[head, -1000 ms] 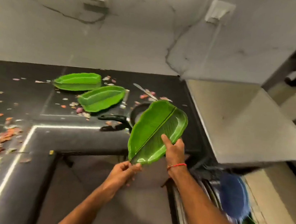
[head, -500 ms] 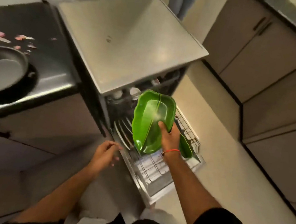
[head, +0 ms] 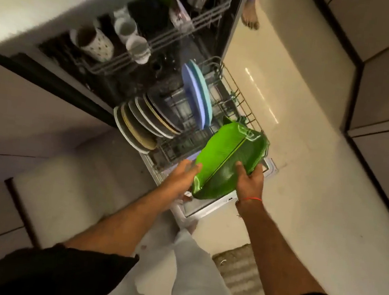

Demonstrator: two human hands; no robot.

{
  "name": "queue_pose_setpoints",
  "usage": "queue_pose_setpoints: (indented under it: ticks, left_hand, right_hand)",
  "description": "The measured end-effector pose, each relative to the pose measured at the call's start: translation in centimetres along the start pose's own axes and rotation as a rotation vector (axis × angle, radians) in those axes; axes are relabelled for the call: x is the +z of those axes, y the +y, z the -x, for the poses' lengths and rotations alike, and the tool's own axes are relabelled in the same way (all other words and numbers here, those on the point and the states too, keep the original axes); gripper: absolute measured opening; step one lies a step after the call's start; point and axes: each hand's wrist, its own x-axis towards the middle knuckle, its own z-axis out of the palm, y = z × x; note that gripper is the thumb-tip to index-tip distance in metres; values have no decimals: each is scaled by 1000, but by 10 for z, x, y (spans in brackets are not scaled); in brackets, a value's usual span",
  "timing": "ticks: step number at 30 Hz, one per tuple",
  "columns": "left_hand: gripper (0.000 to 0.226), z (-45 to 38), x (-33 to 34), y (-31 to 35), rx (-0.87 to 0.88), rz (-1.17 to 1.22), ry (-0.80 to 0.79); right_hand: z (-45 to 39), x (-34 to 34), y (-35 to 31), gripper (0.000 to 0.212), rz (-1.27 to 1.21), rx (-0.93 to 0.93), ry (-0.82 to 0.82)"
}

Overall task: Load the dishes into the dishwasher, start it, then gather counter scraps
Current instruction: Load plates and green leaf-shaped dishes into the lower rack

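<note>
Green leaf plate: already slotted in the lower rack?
No. The green leaf plate is held above the lower rack, gripped by the right hand with the left hand at its edge.

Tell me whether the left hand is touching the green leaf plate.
Touching. The head view shows the left hand with its fingertips against the left edge of the green leaf plate, which the right hand grips.
</note>
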Motion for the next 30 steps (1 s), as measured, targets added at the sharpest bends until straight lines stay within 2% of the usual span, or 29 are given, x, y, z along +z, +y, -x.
queue_pose_setpoints:
  ticks: [3,6,13,16,18,21,25,30]
  left_hand:
    - [31,-42,18,-15,69,-101,116]
    - [29,-69,26,-31,67,-94,126]
    - [23,-105,37,-77,-111,68,115]
    - [23,-110,48,-83,-114,115,16]
    - [32,-116,52,-88,-36,25,23]
    - [34,-124,49,-96,-6,76,55]
    - [21,-125,31,-99,50,112,99]
    - [14,-129,21,-95,67,170,92]
  right_hand:
    - [-19,2,27,32,-41,42,-10]
    - [-31,0,43,25,-83,98,-67]
    - [-59,-11,56,32,74,166,-251]
    - [-84,-11,71,43,246,30,-203]
    - [-104,-11,73,51,388,-142,-116]
    - [-138,-4,63,53,682,-312,-39]
    - [-179,14,56,59,949,-318,11]
    - [-208,37,65,54,1202,-221,-90]
